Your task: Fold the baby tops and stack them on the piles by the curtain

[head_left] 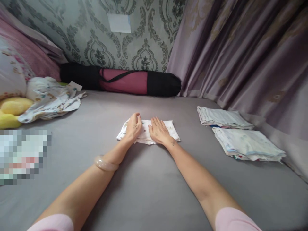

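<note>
A white cloth (172,131) with a small scattered print lies folded into a flat oblong on the grey bed sheet. My right hand (158,131) rests palm down on its middle, fingers stretched out. On the cloth's left part stands my left hand (134,127), turned onto its edge with the fingers extended and slightly bent. Neither hand grips the cloth. Part of the cloth is hidden under both hands. A pale bangle (106,163) circles my left forearm.
Two stacks of folded cloths, a farther one (223,117) and a nearer one (249,144), lie at the right by the curtain (204,48). A black and maroon long bag (125,80) lies along the wall. At left are a crumpled printed cloth (55,102), yellow plush (15,106) and a pixelated item (21,155).
</note>
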`<state>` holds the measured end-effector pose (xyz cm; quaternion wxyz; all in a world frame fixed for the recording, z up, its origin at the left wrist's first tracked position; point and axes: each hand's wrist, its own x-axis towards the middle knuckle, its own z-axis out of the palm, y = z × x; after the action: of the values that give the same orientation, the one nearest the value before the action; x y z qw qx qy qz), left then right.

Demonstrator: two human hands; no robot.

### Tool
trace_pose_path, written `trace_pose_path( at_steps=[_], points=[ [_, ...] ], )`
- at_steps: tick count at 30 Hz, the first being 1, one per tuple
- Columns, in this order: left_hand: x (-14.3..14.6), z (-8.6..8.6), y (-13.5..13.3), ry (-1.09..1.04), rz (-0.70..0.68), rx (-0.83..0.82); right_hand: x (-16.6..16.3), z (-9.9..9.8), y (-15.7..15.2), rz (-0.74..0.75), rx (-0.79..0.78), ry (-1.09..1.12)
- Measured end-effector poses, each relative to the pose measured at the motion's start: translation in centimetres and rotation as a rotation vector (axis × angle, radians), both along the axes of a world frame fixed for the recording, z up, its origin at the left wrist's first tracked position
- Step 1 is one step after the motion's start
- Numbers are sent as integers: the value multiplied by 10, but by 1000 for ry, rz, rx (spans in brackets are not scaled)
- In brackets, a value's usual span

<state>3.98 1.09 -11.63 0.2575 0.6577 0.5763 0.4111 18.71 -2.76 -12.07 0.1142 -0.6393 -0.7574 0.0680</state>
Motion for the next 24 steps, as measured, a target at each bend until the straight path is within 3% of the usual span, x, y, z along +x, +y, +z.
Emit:
trace_pose_path(
  at_steps=[3,8,15,19,24],
  points=[
    [0,1,-1,28,-8,-12,0,-3,3,8,-29,4],
    [0,-1,0,41,-2,-19,16,9,0,46,-109,60],
    [1,-4,2,80,-18,-17,48,3,-15,-49,-80,-68],
    [1,0,-2,130,-5,-53,54,5,-16,-28,-142,-45],
    [1,1,-2,167,-6,-43,66,4,-22,-98,-94,-23]
  ],
)
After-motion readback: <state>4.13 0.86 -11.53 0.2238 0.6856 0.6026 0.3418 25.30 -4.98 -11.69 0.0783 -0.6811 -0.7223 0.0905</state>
